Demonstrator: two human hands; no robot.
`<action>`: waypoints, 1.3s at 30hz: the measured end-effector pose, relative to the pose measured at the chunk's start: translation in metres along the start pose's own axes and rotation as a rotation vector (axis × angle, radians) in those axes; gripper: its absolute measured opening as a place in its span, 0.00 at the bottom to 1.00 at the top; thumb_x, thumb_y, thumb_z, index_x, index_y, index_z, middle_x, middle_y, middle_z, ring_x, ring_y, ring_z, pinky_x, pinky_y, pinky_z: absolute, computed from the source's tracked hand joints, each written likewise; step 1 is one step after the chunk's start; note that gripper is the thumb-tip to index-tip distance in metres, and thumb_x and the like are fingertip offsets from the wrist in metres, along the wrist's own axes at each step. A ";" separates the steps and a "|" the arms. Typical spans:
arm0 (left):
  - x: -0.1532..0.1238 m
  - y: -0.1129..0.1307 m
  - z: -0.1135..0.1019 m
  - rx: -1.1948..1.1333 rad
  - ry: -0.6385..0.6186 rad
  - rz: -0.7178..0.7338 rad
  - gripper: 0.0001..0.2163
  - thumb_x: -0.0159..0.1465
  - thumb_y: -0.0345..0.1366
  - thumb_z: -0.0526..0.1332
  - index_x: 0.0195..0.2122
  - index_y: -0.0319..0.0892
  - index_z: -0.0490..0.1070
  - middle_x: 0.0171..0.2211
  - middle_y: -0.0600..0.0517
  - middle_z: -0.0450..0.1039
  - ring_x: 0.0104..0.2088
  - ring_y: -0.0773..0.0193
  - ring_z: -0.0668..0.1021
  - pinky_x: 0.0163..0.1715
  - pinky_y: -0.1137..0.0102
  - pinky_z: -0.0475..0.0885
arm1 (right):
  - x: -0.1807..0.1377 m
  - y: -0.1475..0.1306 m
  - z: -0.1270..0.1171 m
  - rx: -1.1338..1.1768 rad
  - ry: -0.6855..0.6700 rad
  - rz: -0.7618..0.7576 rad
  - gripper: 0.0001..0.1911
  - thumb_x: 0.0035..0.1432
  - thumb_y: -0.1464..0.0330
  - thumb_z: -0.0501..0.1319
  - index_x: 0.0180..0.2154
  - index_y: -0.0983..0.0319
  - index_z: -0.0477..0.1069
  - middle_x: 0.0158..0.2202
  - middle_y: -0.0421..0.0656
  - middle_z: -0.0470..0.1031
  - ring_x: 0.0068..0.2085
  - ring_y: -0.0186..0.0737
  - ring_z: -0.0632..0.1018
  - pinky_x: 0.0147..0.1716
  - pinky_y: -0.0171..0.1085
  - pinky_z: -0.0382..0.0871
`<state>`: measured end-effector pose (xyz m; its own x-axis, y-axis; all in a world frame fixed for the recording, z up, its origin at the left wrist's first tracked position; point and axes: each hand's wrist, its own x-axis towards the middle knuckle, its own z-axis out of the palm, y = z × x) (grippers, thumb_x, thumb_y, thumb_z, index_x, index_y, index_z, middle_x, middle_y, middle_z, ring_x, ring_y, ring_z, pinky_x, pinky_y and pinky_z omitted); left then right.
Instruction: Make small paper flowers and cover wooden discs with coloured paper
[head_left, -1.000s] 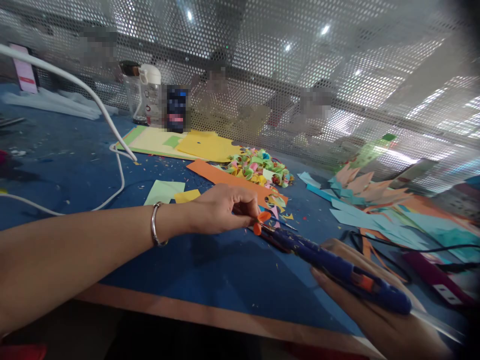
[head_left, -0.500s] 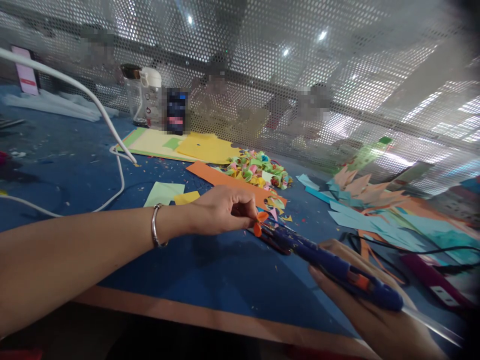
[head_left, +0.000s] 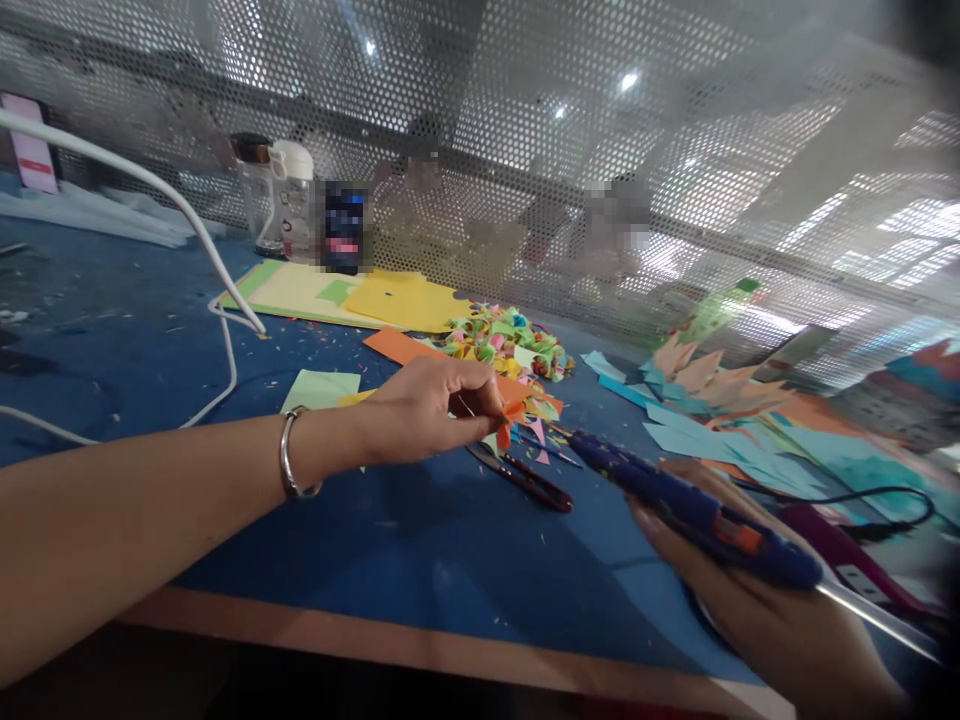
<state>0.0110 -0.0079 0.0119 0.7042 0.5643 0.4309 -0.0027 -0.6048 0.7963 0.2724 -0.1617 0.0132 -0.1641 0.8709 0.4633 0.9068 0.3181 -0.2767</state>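
Between thumb and forefinger, my left hand [head_left: 427,410] pinches a small orange paper flower [head_left: 510,422]. My right hand [head_left: 757,580] is wrapped round a dark blue glue gun [head_left: 697,515], a clear glue stick [head_left: 877,620] poking out of its back end. The gun's nozzle points at the flower, with a short gap between them. Under and beside the flower, a pair of dark-handled scissors [head_left: 525,480] lies on the blue table [head_left: 420,570], next to a thin blue stick [head_left: 555,452] and paper scraps.
A heap of coloured paper scraps [head_left: 510,340] lies beyond my left hand, beside yellow sheets [head_left: 409,300]. Two bottles [head_left: 294,205] and a phone [head_left: 343,228] stand at the back. Blue paper pieces [head_left: 705,440] and a purple power strip [head_left: 840,550] are at right. A white cable [head_left: 172,200] arches at left.
The glue gun has drawn back from the flower to the right, opening a gap. My left hand still holds the flower, slightly further left, and the scissors show more fully.
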 end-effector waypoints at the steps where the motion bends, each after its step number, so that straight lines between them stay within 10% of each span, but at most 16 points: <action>1: 0.001 0.003 -0.002 0.046 0.018 0.009 0.02 0.57 0.28 0.63 0.31 0.39 0.73 0.30 0.51 0.80 0.32 0.68 0.80 0.34 0.74 0.74 | 0.001 0.005 -0.003 -0.056 0.018 0.003 0.05 0.64 0.64 0.59 0.42 0.55 0.69 0.37 0.41 0.75 0.37 0.41 0.78 0.36 0.37 0.71; 11: 0.006 0.034 -0.027 0.233 0.127 0.050 0.02 0.57 0.27 0.64 0.29 0.40 0.73 0.28 0.54 0.78 0.27 0.70 0.78 0.29 0.75 0.73 | 0.020 0.074 0.001 -0.380 -0.075 0.078 0.06 0.64 0.65 0.54 0.42 0.57 0.64 0.43 0.51 0.72 0.44 0.50 0.77 0.43 0.45 0.70; 25: -0.013 -0.006 -0.038 0.139 0.187 -0.051 0.02 0.59 0.30 0.62 0.33 0.39 0.71 0.31 0.51 0.77 0.30 0.69 0.78 0.31 0.73 0.75 | 0.029 0.119 -0.002 -0.336 -0.384 -0.010 0.19 0.57 0.64 0.56 0.49 0.62 0.72 0.49 0.56 0.75 0.50 0.56 0.77 0.53 0.53 0.70; 31: -0.012 -0.007 -0.036 0.162 0.194 -0.055 0.01 0.59 0.30 0.62 0.33 0.39 0.71 0.30 0.52 0.78 0.29 0.70 0.78 0.31 0.74 0.74 | 0.056 0.069 -0.013 -0.278 -0.340 -0.087 0.16 0.61 0.59 0.57 0.46 0.58 0.75 0.45 0.50 0.79 0.44 0.51 0.80 0.44 0.50 0.74; 39: -0.013 -0.003 -0.036 0.176 0.278 -0.100 0.02 0.60 0.31 0.63 0.33 0.40 0.72 0.31 0.51 0.80 0.30 0.68 0.79 0.31 0.74 0.75 | 0.112 -0.040 0.055 -0.166 -0.360 -0.379 0.10 0.66 0.70 0.54 0.39 0.63 0.75 0.37 0.48 0.78 0.39 0.44 0.79 0.40 0.41 0.72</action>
<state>-0.0239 0.0065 0.0193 0.4743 0.7426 0.4729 0.1962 -0.6128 0.7655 0.1966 -0.0564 0.0293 -0.5872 0.7895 0.1789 0.8027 0.5963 0.0031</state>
